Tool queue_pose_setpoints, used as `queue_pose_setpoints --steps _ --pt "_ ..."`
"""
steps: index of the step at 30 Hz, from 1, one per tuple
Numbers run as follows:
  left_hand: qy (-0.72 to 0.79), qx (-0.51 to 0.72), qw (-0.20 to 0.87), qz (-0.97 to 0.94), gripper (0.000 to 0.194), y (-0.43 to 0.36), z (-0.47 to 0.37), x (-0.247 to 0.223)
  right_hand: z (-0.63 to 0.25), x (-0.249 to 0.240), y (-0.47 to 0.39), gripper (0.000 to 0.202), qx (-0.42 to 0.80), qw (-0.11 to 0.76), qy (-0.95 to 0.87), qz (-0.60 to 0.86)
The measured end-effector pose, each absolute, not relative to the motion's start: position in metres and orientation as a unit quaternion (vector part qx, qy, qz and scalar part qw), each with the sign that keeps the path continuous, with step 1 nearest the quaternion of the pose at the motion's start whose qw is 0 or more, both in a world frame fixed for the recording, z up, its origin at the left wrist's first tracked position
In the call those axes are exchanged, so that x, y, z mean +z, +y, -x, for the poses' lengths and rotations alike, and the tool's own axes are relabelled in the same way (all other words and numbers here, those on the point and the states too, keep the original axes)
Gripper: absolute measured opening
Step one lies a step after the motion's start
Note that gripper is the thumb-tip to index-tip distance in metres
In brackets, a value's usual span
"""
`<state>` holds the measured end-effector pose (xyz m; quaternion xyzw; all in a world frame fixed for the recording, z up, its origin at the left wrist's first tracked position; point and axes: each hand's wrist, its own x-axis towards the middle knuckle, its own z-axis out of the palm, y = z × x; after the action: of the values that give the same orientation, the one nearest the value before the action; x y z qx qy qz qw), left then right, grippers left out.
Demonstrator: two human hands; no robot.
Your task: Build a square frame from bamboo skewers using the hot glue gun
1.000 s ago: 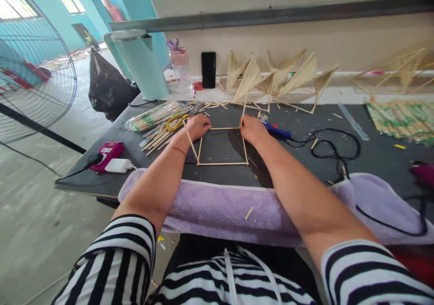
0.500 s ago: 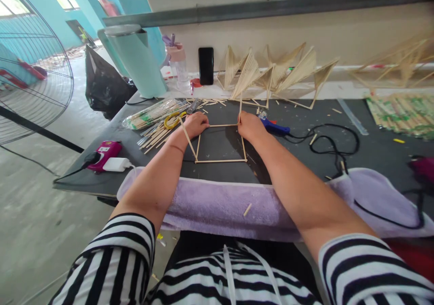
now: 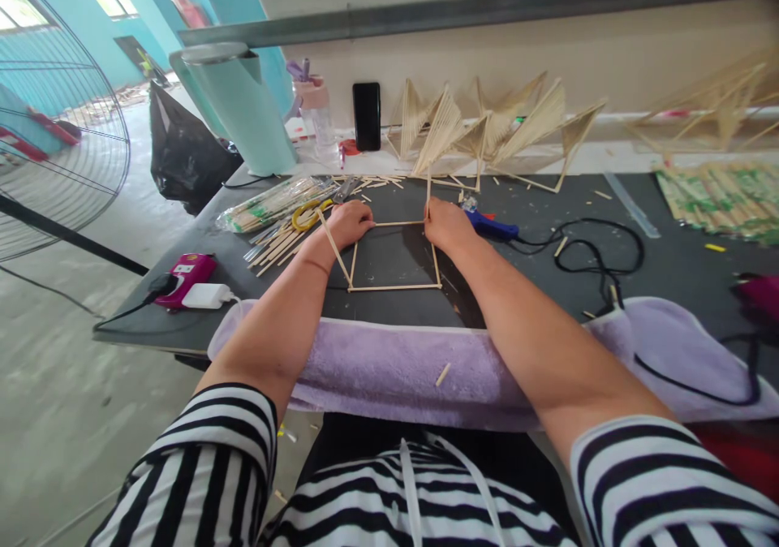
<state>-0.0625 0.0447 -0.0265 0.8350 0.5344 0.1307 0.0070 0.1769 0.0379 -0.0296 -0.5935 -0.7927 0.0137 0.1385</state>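
A four-sided frame of thin wooden sticks (image 3: pixel 395 288) lies on the dark table. My left hand (image 3: pixel 351 224) pinches its far left corner. At the far right corner, my right hand (image 3: pixel 445 222) is closed on an upright stick (image 3: pixel 429 182) where it meets the frame. Another stick (image 3: pixel 334 248) slants up from the near left corner, beside my left wrist. Just right of my right hand is a blue glue gun (image 3: pixel 492 226). Yellow-handled scissors (image 3: pixel 312 215) rest on loose sticks (image 3: pixel 277 247) to the left.
Finished stick structures (image 3: pixel 499 137) stand along the wall, near a phone (image 3: pixel 367 117), a bottle (image 3: pixel 316 117) and a teal pitcher (image 3: pixel 243 109). A pink power strip (image 3: pixel 190 277) is at the left edge. A purple towel (image 3: pixel 402 368) covers the front edge; a black cable (image 3: pixel 600 247) curls at right.
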Motion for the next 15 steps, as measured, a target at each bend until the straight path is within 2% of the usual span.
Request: queue_pose_setpoints --steps 15 --pt "0.537 0.126 0.006 -0.834 0.017 0.0435 0.0618 -0.026 -0.1757 -0.0276 0.036 0.029 0.028 0.136 -0.787 0.601"
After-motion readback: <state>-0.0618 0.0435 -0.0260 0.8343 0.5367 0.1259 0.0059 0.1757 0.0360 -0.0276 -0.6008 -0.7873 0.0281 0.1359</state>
